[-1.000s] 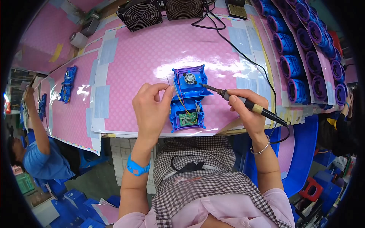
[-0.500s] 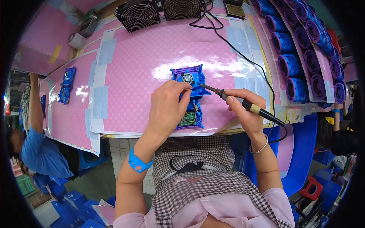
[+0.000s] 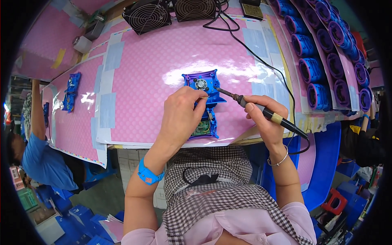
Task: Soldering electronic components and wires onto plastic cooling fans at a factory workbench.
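An opened blue plastic housing point(image 3: 220, 99) lies on the table in front of me, in two halves. Its far half holds a small round speaker point(image 3: 201, 84); a green circuit board point(image 3: 201, 129) sits in the near half. My right hand point(image 3: 267, 117) is closed around a soldering iron point(image 3: 277, 119), whose tip is over the right side of the far half, beside the speaker. From the left, my left hand point(image 3: 179, 114) reaches across the housing, thumb and forefinger pinched on a thin pale wire point(image 3: 205, 97). That hand hides part of both halves.
Two black fans point(image 3: 148, 17) stand at the back. The iron's black cable point(image 3: 271, 66) curves down the right side. Rows of blue and purple housings point(image 3: 303, 45) line the right. Another opened housing point(image 3: 71, 92) lies left, near a person in blue point(image 3: 49, 161).
The iron's tip has shifted slightly up and right, away from my left fingertips. My left hand has moved a little right, and the pale wire now shows at its fingertips.
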Motion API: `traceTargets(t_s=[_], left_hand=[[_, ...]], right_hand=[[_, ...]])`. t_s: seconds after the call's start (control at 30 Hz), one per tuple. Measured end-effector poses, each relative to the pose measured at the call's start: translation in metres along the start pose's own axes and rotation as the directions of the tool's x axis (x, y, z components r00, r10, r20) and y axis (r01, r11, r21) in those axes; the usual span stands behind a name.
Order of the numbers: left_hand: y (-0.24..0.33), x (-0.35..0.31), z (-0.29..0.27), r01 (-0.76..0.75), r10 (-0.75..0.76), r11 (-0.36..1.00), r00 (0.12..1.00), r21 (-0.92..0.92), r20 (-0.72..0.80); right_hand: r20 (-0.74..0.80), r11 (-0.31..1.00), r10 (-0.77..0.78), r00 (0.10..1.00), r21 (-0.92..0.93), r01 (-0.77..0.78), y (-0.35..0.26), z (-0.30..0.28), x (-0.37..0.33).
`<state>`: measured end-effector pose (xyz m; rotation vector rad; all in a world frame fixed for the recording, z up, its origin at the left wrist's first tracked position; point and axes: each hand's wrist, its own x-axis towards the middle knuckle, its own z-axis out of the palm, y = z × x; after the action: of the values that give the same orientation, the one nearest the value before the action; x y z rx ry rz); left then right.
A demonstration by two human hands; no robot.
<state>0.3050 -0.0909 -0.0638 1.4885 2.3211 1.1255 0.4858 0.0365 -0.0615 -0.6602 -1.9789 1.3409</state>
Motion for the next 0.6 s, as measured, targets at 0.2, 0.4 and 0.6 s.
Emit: traceTargets(t_s=[0.2, 0.4, 0.6], left_hand=[[0.0004, -0.0006, 0.001, 0.017, -0.017, 1.0, 1.0, -0.012, -0.009], [0.0003, 0.0007, 0.0019, 0.01, -0.01, 1.0, 1.0, 0.002, -0.006], [0.0009, 0.001, 0.002, 0.023, -0.023, 1.0, 1.0, 0.011, -0.007]], right_hand=[[-0.001, 0.999, 0.027, 1.0, -0.017, -0.027, -0.0045, -0.0032, -0.0008], [-0.008, 1.0, 0.026, 1.0, 0.0, -0.026, -0.0046, -0.0044, -0.0024], [-0.014, 1.0, 0.01, 1.0, 0.015, -0.01, -0.0035, -0.0044, -0.0025]])
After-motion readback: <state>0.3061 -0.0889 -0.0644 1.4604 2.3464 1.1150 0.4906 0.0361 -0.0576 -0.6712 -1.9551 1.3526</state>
